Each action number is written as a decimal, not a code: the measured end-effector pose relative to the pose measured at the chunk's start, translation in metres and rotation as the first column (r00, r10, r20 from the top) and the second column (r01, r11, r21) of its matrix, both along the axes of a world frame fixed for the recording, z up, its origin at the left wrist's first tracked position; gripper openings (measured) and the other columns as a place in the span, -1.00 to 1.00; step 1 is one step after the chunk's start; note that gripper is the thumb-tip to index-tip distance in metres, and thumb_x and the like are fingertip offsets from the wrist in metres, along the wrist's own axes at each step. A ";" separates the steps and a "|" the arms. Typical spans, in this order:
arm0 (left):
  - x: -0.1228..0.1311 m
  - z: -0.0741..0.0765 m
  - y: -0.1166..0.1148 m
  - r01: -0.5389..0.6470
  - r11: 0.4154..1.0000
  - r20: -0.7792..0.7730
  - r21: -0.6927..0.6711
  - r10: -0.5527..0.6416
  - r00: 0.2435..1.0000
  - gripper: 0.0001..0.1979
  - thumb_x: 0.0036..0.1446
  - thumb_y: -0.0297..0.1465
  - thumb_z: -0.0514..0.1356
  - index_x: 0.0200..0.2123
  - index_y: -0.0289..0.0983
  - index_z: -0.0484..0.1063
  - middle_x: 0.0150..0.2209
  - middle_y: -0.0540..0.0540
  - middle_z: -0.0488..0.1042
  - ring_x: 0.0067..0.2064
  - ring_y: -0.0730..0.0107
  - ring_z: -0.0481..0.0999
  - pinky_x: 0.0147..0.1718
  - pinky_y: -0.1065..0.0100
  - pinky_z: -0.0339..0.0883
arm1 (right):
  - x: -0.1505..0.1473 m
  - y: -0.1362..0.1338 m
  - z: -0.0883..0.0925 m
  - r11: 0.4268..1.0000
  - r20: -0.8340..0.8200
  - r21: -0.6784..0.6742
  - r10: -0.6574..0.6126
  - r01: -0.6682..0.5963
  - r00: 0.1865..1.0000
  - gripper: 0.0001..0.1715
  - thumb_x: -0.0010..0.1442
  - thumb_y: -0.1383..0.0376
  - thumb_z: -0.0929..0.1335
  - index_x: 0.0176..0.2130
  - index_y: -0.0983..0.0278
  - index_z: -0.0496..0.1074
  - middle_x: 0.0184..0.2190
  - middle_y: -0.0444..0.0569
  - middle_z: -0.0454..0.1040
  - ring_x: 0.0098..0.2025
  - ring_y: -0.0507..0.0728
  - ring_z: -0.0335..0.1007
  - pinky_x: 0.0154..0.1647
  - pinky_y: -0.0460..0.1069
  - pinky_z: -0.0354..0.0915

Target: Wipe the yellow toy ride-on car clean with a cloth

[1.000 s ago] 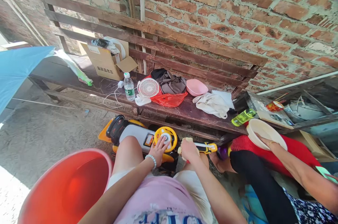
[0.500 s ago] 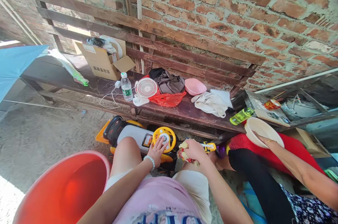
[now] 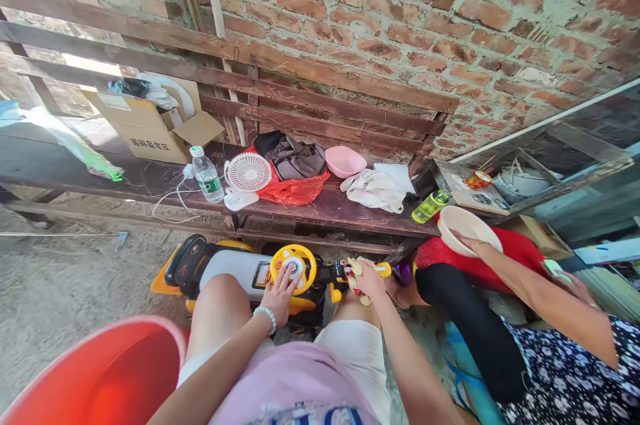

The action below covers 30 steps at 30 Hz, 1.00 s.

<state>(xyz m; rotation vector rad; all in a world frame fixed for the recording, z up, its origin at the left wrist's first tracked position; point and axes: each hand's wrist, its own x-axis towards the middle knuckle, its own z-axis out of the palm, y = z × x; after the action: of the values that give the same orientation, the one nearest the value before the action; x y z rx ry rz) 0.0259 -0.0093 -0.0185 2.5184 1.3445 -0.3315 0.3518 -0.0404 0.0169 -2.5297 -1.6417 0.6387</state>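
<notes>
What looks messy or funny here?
The green bottle lies tipped on its side by the bench end, and clothes sit in a crumpled heap over a red bag. The right hand grips a rag. Nothing looks spilled or broken.

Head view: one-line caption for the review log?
Left hand rests on the yellow steering wheel of a toy car; right hand grips a crumpled cloth beside it.

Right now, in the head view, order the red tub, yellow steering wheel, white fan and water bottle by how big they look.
Largest: red tub, though nearest the camera.
Then yellow steering wheel and white fan, about alike.
Smallest: water bottle.
</notes>
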 end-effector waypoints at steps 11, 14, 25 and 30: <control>0.002 -0.011 -0.002 -0.024 0.999 0.023 0.042 0.023 0.999 0.01 0.11 -0.50 0.17 0.52 -0.05 -0.27 0.56 -0.06 -0.42 0.55 -0.02 -0.44 0.35 -0.15 0.07 | -0.015 -0.004 0.000 0.997 -0.005 0.044 -0.060 0.060 0.998 -0.45 0.30 0.34 0.26 0.24 0.14 0.40 0.38 0.01 0.27 0.20 0.16 0.43 0.16 0.00 0.31; 0.003 -0.004 -0.002 -0.010 0.999 0.008 0.038 0.010 1.000 0.03 0.08 -0.53 0.17 0.52 -0.05 -0.29 0.55 -0.07 -0.42 0.55 -0.03 -0.42 0.34 -0.15 0.10 | -0.036 -0.004 0.001 0.996 -0.071 0.083 0.042 -0.037 0.997 -0.39 0.27 0.37 0.29 0.27 0.13 0.38 0.44 -0.05 0.19 0.29 0.14 0.33 0.25 -0.03 0.25; 0.003 0.008 -0.001 -0.001 1.000 -0.020 0.004 0.001 1.000 0.06 0.07 -0.58 0.16 0.52 -0.05 -0.31 0.54 -0.07 -0.48 0.55 -0.03 -0.42 0.35 -0.19 0.08 | 0.040 -0.005 0.001 0.981 0.042 -0.028 -0.190 0.191 0.981 -0.41 0.31 0.36 0.24 0.28 0.13 0.34 0.37 0.05 0.27 0.16 0.17 0.45 0.09 0.01 0.34; 0.002 0.005 -0.002 0.016 1.000 -0.022 0.022 -0.015 1.000 0.05 0.10 -0.56 0.15 0.51 -0.03 -0.38 0.55 -0.07 -0.45 0.55 0.00 -0.39 0.36 -0.19 0.05 | 0.033 -0.006 -0.004 0.961 0.060 -0.028 -0.273 0.275 0.960 -0.43 0.32 0.32 0.22 0.28 0.14 0.34 0.41 0.04 0.22 0.10 0.17 0.51 0.03 0.01 0.38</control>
<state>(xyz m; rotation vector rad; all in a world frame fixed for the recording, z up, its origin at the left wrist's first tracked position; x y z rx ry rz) 0.0276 -0.0109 -0.0135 2.5516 1.3447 -0.3505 0.3849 -0.0469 0.0126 -2.7527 -1.2667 0.5797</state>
